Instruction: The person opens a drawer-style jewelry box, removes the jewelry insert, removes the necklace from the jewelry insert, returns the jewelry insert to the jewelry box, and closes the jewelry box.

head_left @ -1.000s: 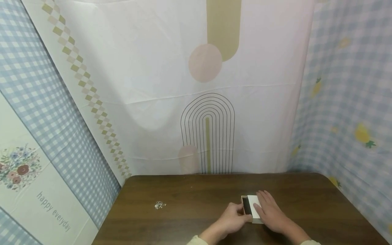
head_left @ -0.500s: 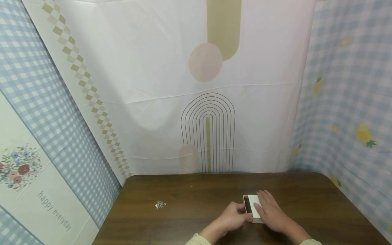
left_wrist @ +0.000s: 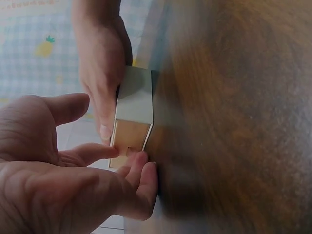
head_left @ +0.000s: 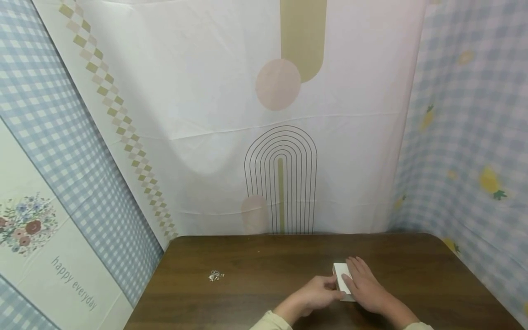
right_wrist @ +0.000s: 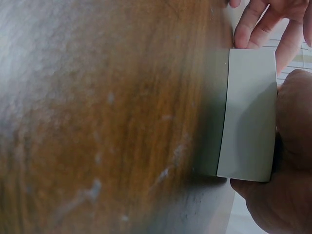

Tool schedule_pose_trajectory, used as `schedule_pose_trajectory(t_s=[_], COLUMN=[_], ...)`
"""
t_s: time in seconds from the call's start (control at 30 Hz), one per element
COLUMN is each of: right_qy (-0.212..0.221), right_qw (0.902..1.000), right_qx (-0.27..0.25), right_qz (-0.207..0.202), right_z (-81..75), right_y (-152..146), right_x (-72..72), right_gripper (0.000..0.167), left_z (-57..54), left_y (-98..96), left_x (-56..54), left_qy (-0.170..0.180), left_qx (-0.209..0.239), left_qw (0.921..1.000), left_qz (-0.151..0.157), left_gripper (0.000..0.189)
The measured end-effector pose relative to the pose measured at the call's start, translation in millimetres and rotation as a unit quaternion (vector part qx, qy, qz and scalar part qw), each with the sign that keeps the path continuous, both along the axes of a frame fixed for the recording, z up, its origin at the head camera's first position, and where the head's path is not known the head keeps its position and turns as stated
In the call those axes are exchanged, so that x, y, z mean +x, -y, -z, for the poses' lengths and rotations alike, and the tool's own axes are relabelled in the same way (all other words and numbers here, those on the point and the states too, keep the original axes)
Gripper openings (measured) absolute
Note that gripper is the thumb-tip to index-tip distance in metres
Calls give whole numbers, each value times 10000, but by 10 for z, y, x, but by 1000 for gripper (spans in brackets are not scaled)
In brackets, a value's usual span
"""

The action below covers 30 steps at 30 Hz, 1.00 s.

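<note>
A small white slide-out box (head_left: 340, 271) lies on the brown table, its drawer now inside the white sleeve (left_wrist: 136, 95). The drawer's tan end (left_wrist: 131, 134) faces my left hand (head_left: 317, 293), whose fingertips press against it; the thumb and another finger are spread apart in the left wrist view. My right hand (head_left: 366, 286) rests flat over the top of the box with straight fingers, the thumb lying on the white lid. In the right wrist view the box's pale long side (right_wrist: 248, 114) shows. What the drawer holds is hidden.
A little heap of shiny silvery bits (head_left: 215, 276) lies on the left part of the wooden table (head_left: 255, 266). Patterned cloth (head_left: 206, 114) hangs behind the table, with checked cloth on both sides.
My left hand has moved right, sliding the drawer into the sleeve; its dark inside, visible earlier, is now covered. My right hand has stayed on the box.
</note>
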State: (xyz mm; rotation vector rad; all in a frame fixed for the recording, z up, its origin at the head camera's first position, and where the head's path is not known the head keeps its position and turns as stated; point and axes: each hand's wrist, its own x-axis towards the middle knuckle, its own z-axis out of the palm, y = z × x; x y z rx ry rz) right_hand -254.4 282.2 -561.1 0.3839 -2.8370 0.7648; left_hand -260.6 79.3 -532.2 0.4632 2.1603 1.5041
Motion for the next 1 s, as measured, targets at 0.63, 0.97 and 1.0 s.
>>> schedule_pose_trajectory(t_s=[0.63,0.97,1.0], right_qy=[5,474,491], right_qw=[10000,9986,9984], right_qx=[-11,242,279], right_qz=[28,76,76], right_z=[23,-59,-63], right_y=[12,7,8], right_x=[-63,-94,-100], right_gripper=[61,62,61], left_z=[18,82,83], left_y=[103,64,64], left_x=[-156,-162,-167], left_qy=[-353,-813,-813], left_qx=[-463,-1026,-1038], left_qw=[9957,9868,9864], left_qz=[720,957,983], left_gripper=[63,77,78])
